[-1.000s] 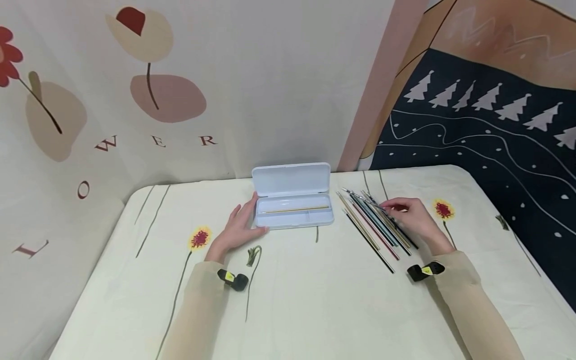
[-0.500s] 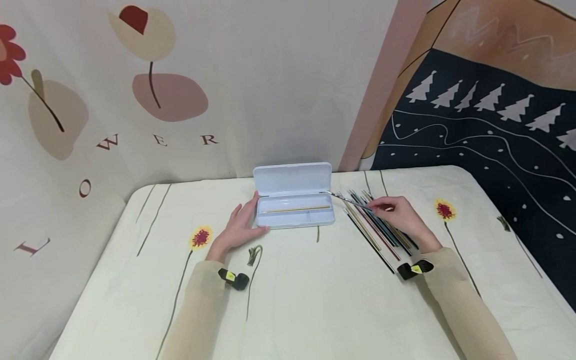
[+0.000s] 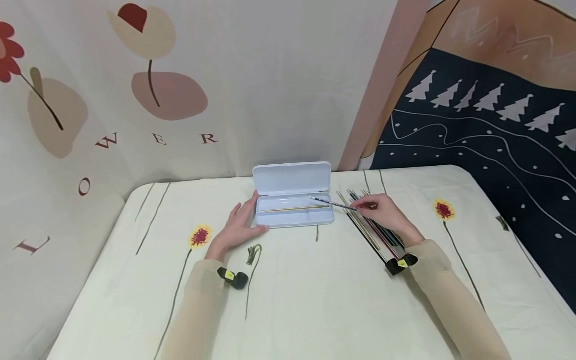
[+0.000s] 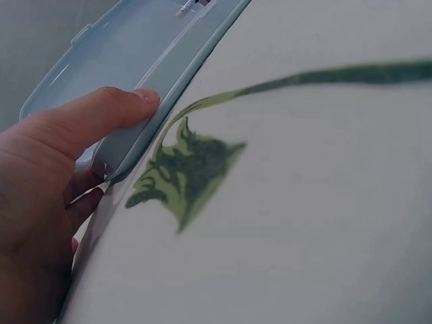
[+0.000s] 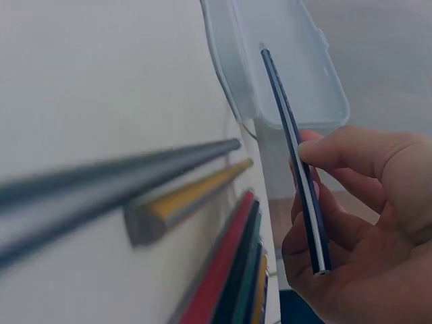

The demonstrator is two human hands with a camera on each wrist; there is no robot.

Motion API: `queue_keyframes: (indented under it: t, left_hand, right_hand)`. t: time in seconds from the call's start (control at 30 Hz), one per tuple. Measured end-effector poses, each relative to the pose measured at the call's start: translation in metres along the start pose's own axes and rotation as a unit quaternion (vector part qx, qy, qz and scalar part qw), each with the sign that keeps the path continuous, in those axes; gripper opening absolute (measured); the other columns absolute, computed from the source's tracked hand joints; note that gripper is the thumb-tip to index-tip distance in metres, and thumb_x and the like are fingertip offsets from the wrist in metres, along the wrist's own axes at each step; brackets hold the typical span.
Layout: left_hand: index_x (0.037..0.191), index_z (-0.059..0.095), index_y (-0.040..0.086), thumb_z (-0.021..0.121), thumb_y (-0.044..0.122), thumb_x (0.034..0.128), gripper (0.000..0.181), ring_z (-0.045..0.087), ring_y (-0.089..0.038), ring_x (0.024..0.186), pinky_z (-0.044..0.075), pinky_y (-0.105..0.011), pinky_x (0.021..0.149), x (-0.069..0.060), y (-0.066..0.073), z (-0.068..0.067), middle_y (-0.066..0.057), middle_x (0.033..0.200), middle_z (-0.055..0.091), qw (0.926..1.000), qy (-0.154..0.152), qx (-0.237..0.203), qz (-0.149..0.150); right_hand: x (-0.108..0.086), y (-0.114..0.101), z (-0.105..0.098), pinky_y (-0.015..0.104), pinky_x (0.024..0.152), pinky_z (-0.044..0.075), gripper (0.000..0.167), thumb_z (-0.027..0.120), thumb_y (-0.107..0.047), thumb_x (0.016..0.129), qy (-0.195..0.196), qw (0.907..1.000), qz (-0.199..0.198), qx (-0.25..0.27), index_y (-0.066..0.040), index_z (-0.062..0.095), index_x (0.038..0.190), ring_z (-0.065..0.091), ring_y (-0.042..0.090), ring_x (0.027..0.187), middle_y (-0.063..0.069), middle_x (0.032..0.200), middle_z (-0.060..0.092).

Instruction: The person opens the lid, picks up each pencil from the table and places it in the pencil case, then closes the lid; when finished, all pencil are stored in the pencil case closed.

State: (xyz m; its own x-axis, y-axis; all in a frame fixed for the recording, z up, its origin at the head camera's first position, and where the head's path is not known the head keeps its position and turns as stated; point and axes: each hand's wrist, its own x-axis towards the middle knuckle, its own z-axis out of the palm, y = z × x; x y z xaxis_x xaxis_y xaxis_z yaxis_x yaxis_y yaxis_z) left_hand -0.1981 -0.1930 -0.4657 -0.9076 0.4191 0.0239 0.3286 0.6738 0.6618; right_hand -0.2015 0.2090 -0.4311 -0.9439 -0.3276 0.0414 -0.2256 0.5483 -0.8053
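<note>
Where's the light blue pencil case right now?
In the head view, the light blue pencil case stands open on the table near its far edge, between the left hand touching its left end and the loose pencils at right.

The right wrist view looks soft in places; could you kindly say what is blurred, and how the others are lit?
Right wrist: the nearest pencils blurred, the held pencil sharper; left wrist: dim, greyish; head: brighter, soft shadow beside the right sleeve.
</note>
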Motion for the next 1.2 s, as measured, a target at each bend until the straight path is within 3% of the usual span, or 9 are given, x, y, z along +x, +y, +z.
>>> queue_keyframes:
  t: [0.7,1.0,1.2]
  left_hand:
    - [0.154,0.005,0.001,0.070,0.033,0.0857,0.100,0.015,-0.031,0.144,-0.002,-0.045,0.116,0.001,-0.002,0.001,-0.016,0.159,0.015,1.0000,0.002,0.002,0.001]
    - [0.154,0.005,0.001,0.071,0.033,0.0851,0.100,0.016,-0.030,0.144,-0.002,-0.045,0.117,0.002,-0.003,0.001,-0.015,0.159,0.015,1.0000,0.005,0.001,0.003]
    - [0.154,0.006,0.000,0.072,0.032,0.0848,0.100,0.016,-0.030,0.144,-0.002,-0.045,0.117,0.001,-0.001,0.001,-0.015,0.159,0.016,1.0000,0.006,-0.002,0.000]
  right_hand:
    - [0.034,-0.017,0.032,0.026,0.069,0.047,0.019,0.059,0.000,0.092,-0.011,0.9994,-0.011,0.032,0.000,0.072,0.106,0.055,0.023,0.084,0.011,0.097,0.067]
    - [0.048,-0.036,0.054,0.032,0.075,0.049,0.016,0.060,0.007,0.089,-0.014,0.9970,-0.058,0.048,0.005,0.072,0.100,0.059,0.025,0.085,0.016,0.097,0.069]
    - [0.059,-0.034,0.067,0.028,0.071,0.048,0.018,0.060,0.006,0.088,-0.016,0.9974,-0.065,0.028,0.001,0.074,0.098,0.058,0.019,0.080,0.008,0.092,0.069]
